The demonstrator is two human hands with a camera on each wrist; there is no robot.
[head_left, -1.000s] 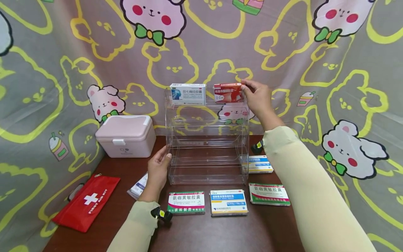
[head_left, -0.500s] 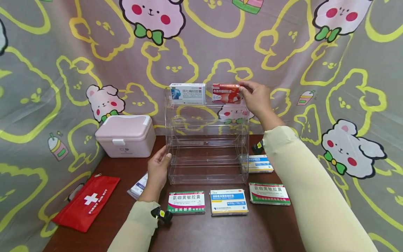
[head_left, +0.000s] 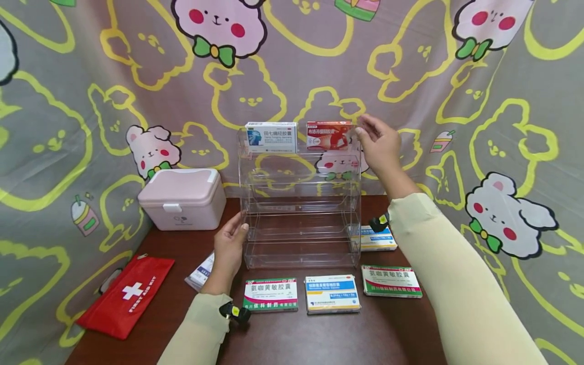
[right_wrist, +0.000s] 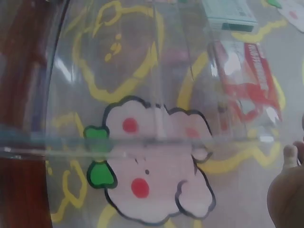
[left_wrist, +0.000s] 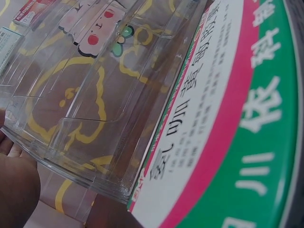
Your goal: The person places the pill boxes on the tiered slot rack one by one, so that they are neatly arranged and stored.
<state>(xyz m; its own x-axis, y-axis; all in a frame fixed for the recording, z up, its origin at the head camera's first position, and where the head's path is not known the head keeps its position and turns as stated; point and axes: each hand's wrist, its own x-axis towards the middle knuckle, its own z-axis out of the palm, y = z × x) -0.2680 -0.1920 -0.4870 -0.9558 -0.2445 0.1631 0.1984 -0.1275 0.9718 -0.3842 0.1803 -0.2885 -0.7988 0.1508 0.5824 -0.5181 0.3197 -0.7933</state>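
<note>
Right hand [head_left: 381,148], loosened, quit red box [head_left: 329,137] (brown table [head_left: 378,334], curtain [head_left: 406,172]); left hand [head_left: 228,248] grips rack [head_left: 298,258].

A clear, tiered plastic rack [head_left: 299,207] stands upright on the desk [head_left: 337,339]; a red ibuprofen capsule box [head_left: 328,136] stands in its top tier, right side, printed face forward.

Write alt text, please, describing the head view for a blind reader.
A left hand holds a clear tiered rack; the right hand, empty, is beside its top. Its top tier bears a white box and a red box. More medicine boxes, a red pouch and a pink case are on the table.
</note>
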